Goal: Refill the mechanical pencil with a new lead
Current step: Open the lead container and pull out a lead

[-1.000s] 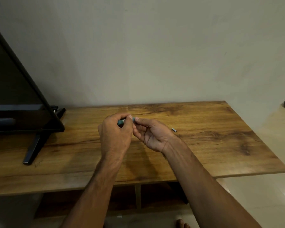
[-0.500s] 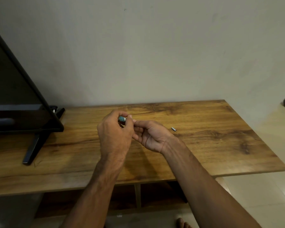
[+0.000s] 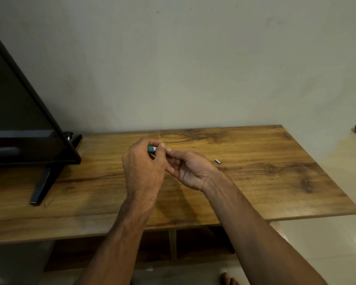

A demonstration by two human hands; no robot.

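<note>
My left hand [image 3: 144, 169] grips a small teal object [image 3: 152, 148], of which only a short end shows above the fingers; I cannot tell whether it is the pencil or a lead case. My right hand [image 3: 189, 169] is palm up, and its thumb and fingertips meet the left hand's fingertips at the teal object in a pinch. What the right fingers pinch is too small to make out. A small silver cap [image 3: 217, 161] lies on the wooden table [image 3: 265, 182] just right of my right hand.
A black television [image 3: 19, 120] stands on its foot [image 3: 43, 186] at the table's left. A plain wall rises behind the table. The table's right edge drops to a tiled floor. A toe shows at the bottom.
Both hands stay together over the table's middle. The teal object has turned slightly in my left fingers and shows a little more. The silver cap has not moved.
</note>
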